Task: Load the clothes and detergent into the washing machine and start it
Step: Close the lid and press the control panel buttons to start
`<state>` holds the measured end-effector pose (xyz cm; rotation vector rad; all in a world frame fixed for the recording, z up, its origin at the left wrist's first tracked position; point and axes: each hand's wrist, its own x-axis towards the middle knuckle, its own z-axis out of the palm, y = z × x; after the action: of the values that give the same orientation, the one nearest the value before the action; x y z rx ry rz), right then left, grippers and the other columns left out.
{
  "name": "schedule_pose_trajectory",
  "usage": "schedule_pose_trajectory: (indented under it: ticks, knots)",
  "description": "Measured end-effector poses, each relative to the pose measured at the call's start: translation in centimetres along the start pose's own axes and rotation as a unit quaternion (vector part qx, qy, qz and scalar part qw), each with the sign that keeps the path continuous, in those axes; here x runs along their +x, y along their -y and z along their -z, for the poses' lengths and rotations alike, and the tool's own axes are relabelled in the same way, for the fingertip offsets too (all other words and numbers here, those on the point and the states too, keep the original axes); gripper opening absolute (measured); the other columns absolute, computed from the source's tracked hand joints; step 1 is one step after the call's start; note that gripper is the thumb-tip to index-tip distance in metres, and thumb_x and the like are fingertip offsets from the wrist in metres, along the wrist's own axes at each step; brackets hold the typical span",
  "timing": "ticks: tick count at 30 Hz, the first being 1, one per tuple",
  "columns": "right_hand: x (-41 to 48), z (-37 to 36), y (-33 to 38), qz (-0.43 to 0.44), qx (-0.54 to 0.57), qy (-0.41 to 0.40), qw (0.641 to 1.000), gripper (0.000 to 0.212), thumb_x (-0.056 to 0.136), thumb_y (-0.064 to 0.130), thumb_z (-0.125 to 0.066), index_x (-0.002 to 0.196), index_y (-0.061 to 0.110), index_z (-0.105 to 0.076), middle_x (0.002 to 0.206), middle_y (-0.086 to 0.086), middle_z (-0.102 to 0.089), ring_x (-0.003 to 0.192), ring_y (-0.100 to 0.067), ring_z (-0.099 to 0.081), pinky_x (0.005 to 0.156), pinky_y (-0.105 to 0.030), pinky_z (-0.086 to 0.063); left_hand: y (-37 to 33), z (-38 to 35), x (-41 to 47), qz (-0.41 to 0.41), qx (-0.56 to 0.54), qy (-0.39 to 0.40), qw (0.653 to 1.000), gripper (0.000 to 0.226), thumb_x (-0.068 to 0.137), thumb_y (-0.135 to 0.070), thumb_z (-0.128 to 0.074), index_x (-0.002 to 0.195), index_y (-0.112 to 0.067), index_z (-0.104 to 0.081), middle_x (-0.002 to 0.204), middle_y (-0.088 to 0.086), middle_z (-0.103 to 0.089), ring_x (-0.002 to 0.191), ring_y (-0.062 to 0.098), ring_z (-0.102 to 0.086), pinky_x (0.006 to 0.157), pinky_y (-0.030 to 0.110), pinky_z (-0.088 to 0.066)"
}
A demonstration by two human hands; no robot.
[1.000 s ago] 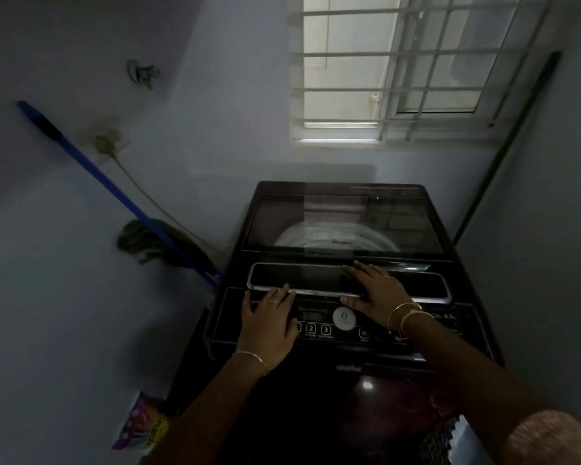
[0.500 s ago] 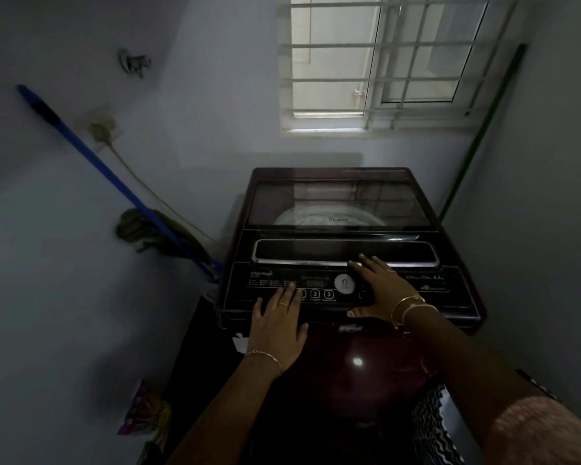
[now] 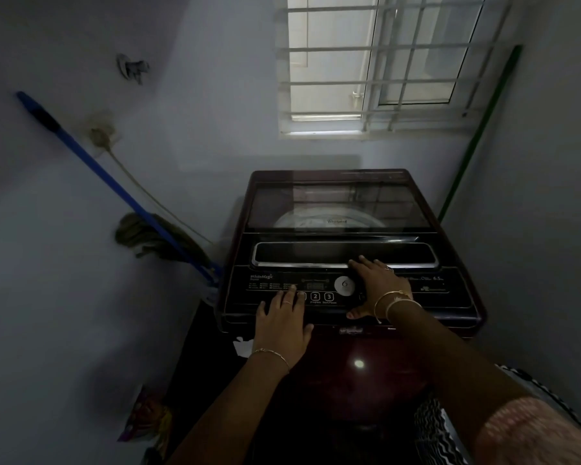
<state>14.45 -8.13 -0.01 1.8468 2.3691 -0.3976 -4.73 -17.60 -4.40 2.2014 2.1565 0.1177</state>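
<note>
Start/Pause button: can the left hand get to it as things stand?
Probably yes. The left hand lies flat on the control panel with its fingertips beside the numbered buttons. The Start/Pause button sits uncovered just to their right. The right hand rests past the dial, not over the button.

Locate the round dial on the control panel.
Head view, centre: the round dial sits on the control panel, right of button 3, against the right hand.
</note>
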Motion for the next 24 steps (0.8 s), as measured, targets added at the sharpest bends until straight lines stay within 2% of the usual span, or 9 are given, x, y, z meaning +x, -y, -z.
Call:
schedule_pose_trajectory:
  ticks: [8,24]
  knots:
    - [0.03,0.50,0.53,-0.019,-0.002,0.013,1.000,0.127,0.050,0.047,-0.088,0.150,0.036,-0.011,0.160,0.011,-0.006,0.148,-0.021,-0.008,0.108,-0.054,-0.032,-0.02,-0.45,0.30,0.004,0.002,-0.008,1.000,0.063,0.097,-0.049,-0.038,0.151,-0.023,-0.019,0.160,0.000,-0.014,0.145,0.021,-0.016,0.116,0.048,-0.020]
    - [0.09,0.29,0.26,-0.006,0.033,0.009,0.999,0.128,0.049,0.045,-0.089,0.150,0.035,-0.012,0.160,0.010,-0.006,0.148,-0.021,-0.006,0.109,-0.054,-0.034,0.13,0.12,0.39,0.005,-0.047,0.001,0.999,0.067,0.091,-0.038,-0.053,0.149,-0.025,-0.023,0.159,-0.003,-0.016,0.146,0.020,-0.015,0.118,0.048,-0.018]
